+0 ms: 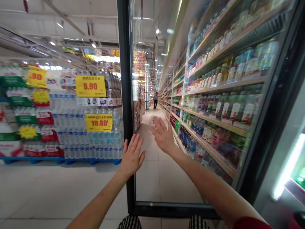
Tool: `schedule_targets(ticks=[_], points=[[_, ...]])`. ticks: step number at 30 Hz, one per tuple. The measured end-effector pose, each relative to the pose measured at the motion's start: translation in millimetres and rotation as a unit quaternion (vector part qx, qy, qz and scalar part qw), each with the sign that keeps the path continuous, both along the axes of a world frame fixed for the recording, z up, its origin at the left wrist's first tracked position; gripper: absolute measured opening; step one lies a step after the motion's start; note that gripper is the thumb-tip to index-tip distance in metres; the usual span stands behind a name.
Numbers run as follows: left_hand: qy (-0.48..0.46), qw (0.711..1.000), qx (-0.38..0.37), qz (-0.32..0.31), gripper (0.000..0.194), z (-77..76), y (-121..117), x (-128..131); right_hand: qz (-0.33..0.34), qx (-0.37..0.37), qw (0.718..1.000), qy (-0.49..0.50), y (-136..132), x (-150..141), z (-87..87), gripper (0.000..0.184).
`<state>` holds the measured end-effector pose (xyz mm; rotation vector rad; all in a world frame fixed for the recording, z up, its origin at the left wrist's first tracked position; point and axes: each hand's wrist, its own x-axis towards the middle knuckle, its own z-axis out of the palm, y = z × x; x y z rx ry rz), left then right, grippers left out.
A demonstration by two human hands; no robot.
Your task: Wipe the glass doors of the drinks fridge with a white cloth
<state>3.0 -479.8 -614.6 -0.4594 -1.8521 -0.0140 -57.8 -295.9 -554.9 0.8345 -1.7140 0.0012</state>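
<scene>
A glass fridge door with a black frame (124,95) stands swung out in front of me. My left hand (131,154) lies flat against the frame's left edge, fingers stretched upward and apart, holding nothing. My right hand (163,135) presses on the glass pane (166,178), fingers extended and slightly smeared. A pale blurred patch (152,121) sits at its fingertips; I cannot make out what it is. Both forearms reach forward from the bottom of the view.
Long shelves of bottled drinks (214,105) run down the aisle on the right. Stacked packs of bottled water (71,133) with yellow price signs (90,86) stand on the left. A person (155,99) stands far down the aisle. The lit fridge interior (288,165) is at the right edge.
</scene>
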Motion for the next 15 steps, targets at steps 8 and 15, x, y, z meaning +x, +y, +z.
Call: schedule_targets(ticks=[8,15], points=[[0.026,0.995,0.095,0.032,0.064,23.5,-32,6,0.089,0.201,0.973,0.066,-16,0,-45.2,0.033],[0.017,0.993,0.109,0.034,0.062,19.2,-37,0,0.037,0.056,0.998,0.001,-50,2,11.8,0.038]])
